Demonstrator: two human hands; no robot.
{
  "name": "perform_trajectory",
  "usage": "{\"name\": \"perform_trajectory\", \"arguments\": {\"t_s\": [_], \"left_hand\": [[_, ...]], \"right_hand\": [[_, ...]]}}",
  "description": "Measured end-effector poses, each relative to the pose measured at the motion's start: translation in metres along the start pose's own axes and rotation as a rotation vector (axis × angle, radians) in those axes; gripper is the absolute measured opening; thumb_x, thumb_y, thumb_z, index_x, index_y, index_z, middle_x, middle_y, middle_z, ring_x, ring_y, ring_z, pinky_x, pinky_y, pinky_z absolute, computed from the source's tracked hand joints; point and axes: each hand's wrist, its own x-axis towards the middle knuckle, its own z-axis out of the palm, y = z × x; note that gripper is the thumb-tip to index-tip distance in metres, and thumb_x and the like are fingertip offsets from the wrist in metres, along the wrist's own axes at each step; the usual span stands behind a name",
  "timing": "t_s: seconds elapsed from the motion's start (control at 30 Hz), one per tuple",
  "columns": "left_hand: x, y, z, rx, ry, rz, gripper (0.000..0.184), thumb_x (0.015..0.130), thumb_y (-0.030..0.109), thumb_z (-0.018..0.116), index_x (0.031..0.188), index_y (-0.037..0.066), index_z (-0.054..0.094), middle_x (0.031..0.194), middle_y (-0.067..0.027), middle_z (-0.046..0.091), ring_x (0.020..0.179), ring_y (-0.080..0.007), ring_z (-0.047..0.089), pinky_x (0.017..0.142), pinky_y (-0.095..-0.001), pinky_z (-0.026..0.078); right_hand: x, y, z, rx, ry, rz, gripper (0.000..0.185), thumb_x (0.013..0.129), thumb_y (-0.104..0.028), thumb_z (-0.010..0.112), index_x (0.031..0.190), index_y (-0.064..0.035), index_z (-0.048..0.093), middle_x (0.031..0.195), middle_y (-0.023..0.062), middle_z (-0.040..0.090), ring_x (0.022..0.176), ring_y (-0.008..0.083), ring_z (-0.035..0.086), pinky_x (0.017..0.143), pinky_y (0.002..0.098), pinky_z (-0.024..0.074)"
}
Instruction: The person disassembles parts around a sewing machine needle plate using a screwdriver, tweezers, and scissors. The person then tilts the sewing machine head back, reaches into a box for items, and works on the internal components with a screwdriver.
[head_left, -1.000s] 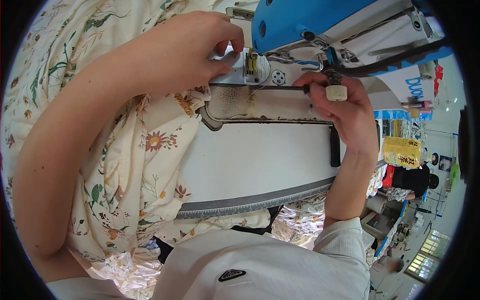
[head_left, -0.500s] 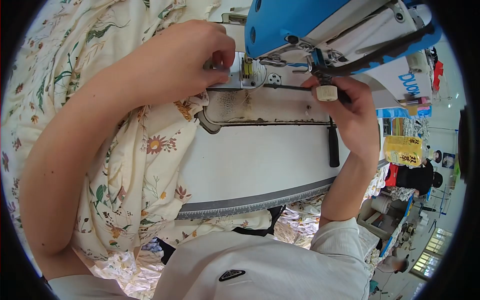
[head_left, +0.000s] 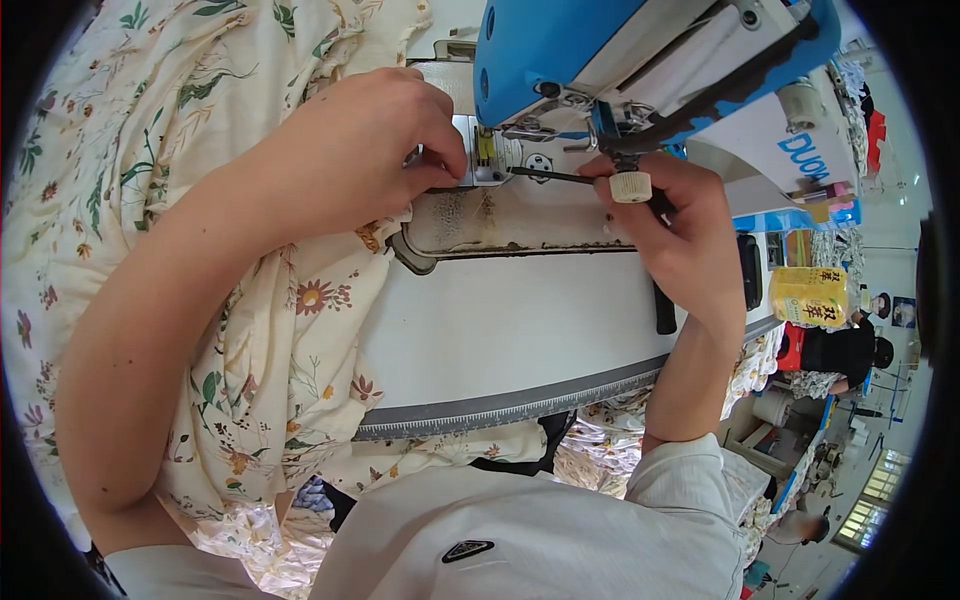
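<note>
A slim, straight, dark tool (head_left: 555, 176) extends sideways. Its tip is just beside the silver needle plate (head_left: 507, 155).

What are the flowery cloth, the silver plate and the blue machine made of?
Cloth: thin fabric, perhaps cotton, matte; it falls in soft folds. Plate: likely polished metal; it gleams silver. Machine: probably painted metal; its blue cover looks smooth.

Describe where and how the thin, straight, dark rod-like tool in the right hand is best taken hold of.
Probably by the rear end of the rod-like tool, coming from the right side, where the right hand holds it: its slim, straight shaft points left, with the tip near the silver metal plate, so this grip leaves that end clear.
</note>
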Motion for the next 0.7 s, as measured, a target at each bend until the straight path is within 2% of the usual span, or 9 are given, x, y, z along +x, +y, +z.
{"name": "perform_trajectory", "arguments": {"t_s": [0.1,0.37,0.53,0.63,0.67,0.7], "left_hand": [[0.0,0.001,0.0,0.006,-0.011,-0.01,0.013,0.082,-0.001,0.079,0.094,0.002,0.081,0.092,-0.0109,0.072,0.094,-0.0315,0.066,0.084,-0.0424,0.055],[0.002,0.001,0.002,0.019,0.0,-0.002,0.012,0.082,-0.002,0.078,0.094,0.001,0.079,0.092,-0.0121,0.071,0.093,-0.0321,0.067,0.083,-0.0432,0.055],[0.004,0.003,0.002,-0.056,-0.052,-0.105,0.008,0.083,0.0,0.077,0.091,0.0,0.076,0.091,-0.0132,0.071,0.09,-0.0333,0.068,0.082,-0.0436,0.055],[0.003,0.002,0.004,-0.072,-0.04,-0.114,0.004,0.084,0.004,0.074,0.087,0.001,0.076,0.089,-0.014,0.072,0.087,-0.0353,0.07,0.08,-0.0456,0.056],[0.002,0.005,0.003,-0.077,-0.01,-0.124,0.004,0.084,0.004,0.075,0.087,0.001,0.075,0.089,-0.0146,0.072,0.087,-0.0351,0.07,0.08,-0.0455,0.056],[0.002,0.008,0.002,-0.082,0.019,-0.133,0.005,0.085,0.005,0.075,0.087,0.001,0.075,0.09,-0.0151,0.072,0.086,-0.0349,0.07,0.079,-0.0453,0.056]], "right_hand": [[0.0,-0.004,0.002,-0.095,0.01,-0.161,0.015,0.095,0.002,0.072,0.108,-0.001,0.08,0.086,0.0015,0.069,0.069,0.0061,0.052,0.06,0.0248,0.0388],[-0.003,-0.019,0.007,-0.254,0.023,-0.211,0.019,0.093,0.004,0.073,0.109,-0.0028,0.08,0.089,0.0064,0.071,0.067,0.0091,0.053,0.058,0.0251,0.0385],[0.004,0.0,0.007,-0.261,0.003,-0.317,0.017,0.095,0.0,0.072,0.109,-0.0025,0.08,0.089,0.004,0.071,0.063,0.0066,0.047,0.055,0.0253,0.0343],[0.006,0.01,0.007,0.224,-0.009,0.143,0.016,0.097,-0.005,0.071,0.11,-0.0022,0.08,0.089,0.0011,0.071,0.062,0.0033,0.042,0.055,0.0247,0.0301],[0.007,0.01,0.007,0.23,-0.007,0.146,0.016,0.097,-0.005,0.071,0.11,-0.0022,0.08,0.089,0.0011,0.071,0.062,0.0033,0.042,0.055,0.0247,0.0301],[0.008,0.006,0.006,0.251,-0.056,0.153,0.017,0.097,-0.006,0.07,0.11,-0.0012,0.079,0.089,0.0004,0.071,0.067,0.0042,0.046,0.058,0.0258,0.0345]]}}
